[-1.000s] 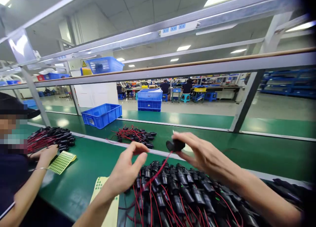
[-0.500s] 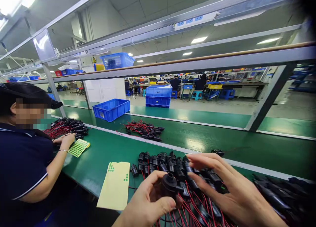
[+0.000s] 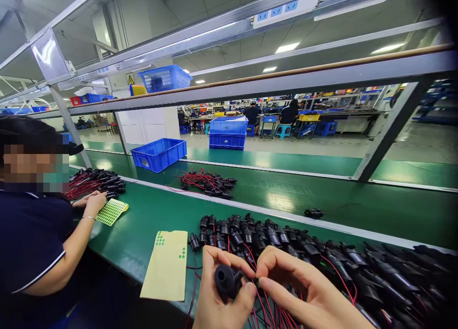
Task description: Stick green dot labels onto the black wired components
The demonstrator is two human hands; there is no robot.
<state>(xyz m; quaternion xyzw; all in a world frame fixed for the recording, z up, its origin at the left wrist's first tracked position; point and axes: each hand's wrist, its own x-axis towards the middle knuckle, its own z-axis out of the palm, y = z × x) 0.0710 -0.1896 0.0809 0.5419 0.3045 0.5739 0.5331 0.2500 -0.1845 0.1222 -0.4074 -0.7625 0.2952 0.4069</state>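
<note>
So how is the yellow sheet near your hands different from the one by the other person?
The near sheet is mostly bare, with only a few green dots at its top corners, while the far sheet is covered in rows of green stickers. The near sheet looks bigger and lies untouched; the far sheet has the co-worker's hand right beside it. Both are yellowish and lie flat on the green table.

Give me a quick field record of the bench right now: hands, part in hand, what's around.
left hand: grips a black connector, round opening toward the camera
right hand: fingers pinch at the connector's wire end
pile: black connectors with red wires, row behind the hands
sticker sheet: yellow backing, few green dots, left of the hands
belt: one loose connector, a bundle, blue crate
co-worker: hand on a dotted sheet
</note>
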